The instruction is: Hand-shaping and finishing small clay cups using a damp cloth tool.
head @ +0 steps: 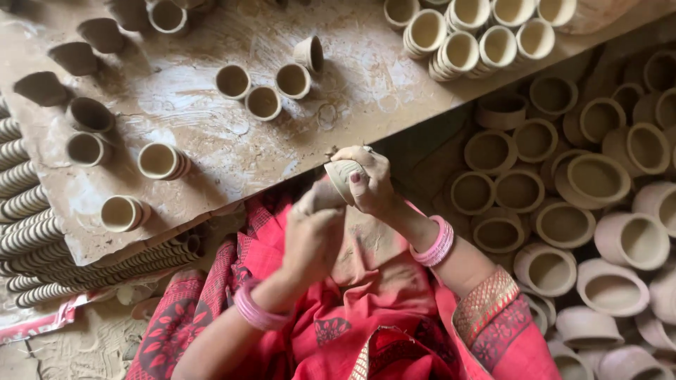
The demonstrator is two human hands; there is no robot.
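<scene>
A small ribbed clay cup (342,174) is being held just beyond the near edge of the wooden board (211,148), above the lap; the fingers (366,172) of the right hand (370,181) are being curled tightly around it, with the thumb pressed against its side, so this hand is closed upon the cup. The left hand (313,232) is being kept just beside the cup, its fingers bent inward and one fingertip touching the cup's lower side; whether anything is being pinched inside this hand cannot be told.

Pink bangles (438,243) are being worn on the right wrist, and a red patterned cloth (366,309) is being spread over the lap under both hands.

As a judgement only: much work seems to be finished already, because many cups are standing around, while the cup in hand is seemingly still being shaped or smoothed; how many remain cannot be judged.

On the board, three pale cups (262,88) are being kept together with mouths upward, and all appear empty; a fourth cup (310,53) is lying on its side near them; stacked cups (465,32) are being stored at the far right of the board, nested one inside another. At the left, long rows of nested cups (28,225) are lying sideways; at the right, larger empty clay pots (598,232) are being crowded together on the floor.
</scene>
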